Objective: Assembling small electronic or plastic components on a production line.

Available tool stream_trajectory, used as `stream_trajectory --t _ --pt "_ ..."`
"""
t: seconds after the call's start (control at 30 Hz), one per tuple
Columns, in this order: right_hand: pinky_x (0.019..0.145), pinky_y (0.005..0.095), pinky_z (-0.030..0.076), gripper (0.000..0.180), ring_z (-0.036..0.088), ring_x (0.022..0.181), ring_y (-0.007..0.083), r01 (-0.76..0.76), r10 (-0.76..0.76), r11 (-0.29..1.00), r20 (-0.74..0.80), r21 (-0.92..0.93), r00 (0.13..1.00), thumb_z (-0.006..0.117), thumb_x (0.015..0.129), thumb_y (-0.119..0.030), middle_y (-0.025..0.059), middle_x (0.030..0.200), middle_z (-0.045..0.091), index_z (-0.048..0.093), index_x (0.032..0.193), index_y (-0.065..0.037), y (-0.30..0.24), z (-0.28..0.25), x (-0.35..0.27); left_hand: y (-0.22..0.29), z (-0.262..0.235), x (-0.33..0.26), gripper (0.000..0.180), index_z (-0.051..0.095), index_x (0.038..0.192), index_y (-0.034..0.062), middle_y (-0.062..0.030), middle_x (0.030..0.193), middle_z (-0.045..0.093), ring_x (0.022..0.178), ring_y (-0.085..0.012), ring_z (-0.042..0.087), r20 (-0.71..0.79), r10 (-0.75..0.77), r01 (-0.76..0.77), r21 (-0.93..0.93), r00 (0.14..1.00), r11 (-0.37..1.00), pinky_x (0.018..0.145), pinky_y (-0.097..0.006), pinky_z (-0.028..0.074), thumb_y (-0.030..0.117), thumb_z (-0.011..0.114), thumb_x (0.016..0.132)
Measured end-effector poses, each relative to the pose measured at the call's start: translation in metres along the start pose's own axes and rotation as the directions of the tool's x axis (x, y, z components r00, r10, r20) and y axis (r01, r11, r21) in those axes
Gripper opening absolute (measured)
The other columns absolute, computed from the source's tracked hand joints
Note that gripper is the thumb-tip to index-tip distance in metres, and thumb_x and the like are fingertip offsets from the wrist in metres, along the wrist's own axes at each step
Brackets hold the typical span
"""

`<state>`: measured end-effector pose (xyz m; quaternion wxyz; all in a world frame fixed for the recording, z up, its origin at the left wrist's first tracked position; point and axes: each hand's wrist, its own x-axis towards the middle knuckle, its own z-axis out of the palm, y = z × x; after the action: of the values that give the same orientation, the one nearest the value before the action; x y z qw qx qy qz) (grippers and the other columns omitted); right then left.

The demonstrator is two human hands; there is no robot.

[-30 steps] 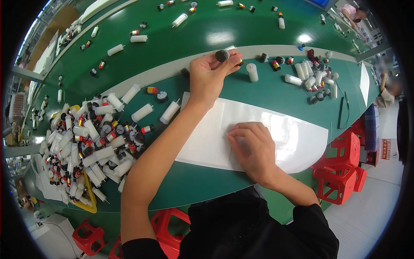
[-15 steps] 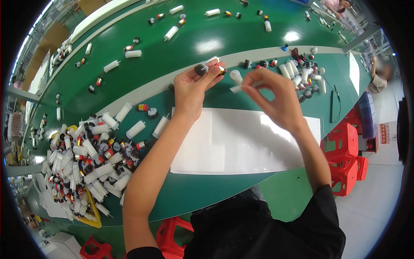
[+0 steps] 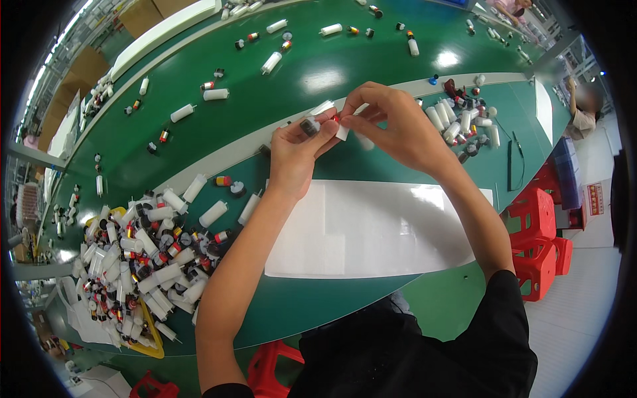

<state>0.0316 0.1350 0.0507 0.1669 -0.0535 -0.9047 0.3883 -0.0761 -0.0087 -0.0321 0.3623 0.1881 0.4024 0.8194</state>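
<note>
Raised over the green table (image 3: 318,79) at twelve o'clock above the white sheet (image 3: 371,229), the left hand (image 3: 296,147) pinches a dark cap (image 3: 308,125) while the right hand (image 3: 398,126), touching it, grips a white tube (image 3: 343,130) between them.

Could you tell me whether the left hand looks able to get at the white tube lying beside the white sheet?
Probably yes: the left hand is raised close above that white tube, with nothing between, though its fingers hold a small part.

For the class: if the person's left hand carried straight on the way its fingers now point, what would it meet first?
Probably the grey strip along the table's far edge, then the green conveyor belt. The left hand points up and away, pinching a small dark cap; depth is uncertain.
</note>
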Motion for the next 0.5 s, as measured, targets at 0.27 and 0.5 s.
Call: stream_trajectory --t 0.27,0.5 --pt "0.075 0.0260 0.054 0.028 0.064 0.084 0.0104 -0.211 0.228 0.933 -0.024 0.292 0.973 0.066 0.096 -0.024 0.0058 0.094 0.067 0.064 0.107 0.002 0.014 0.004 -0.018 -0.009 -0.001 -0.002 0.035 0.065 0.118 -0.0046 -0.0135 0.119 0.067 0.107 -0.0183 0.066 0.048 0.033 -0.041 0.160 0.998 0.986 0.094 -0.030 0.054 -0.004 0.074 0.084" --pt "0.083 0.0277 0.056 0.046 0.068 0.091 0.0144 -0.560 0.182 0.585 0.578 0.587 0.795 0.061 0.097 -0.042 0.0086 0.100 0.073 0.070 0.111 0.001 0.025 -0.018 -0.029 -0.007 0.002 -0.006 0.046 0.066 0.121 -0.0030 -0.0188 0.132 0.061 0.118 -0.0215 0.061 0.227 0.158 -0.249 0.468 0.961 0.848 0.102 -0.034 0.046 -0.002 0.079 0.077"
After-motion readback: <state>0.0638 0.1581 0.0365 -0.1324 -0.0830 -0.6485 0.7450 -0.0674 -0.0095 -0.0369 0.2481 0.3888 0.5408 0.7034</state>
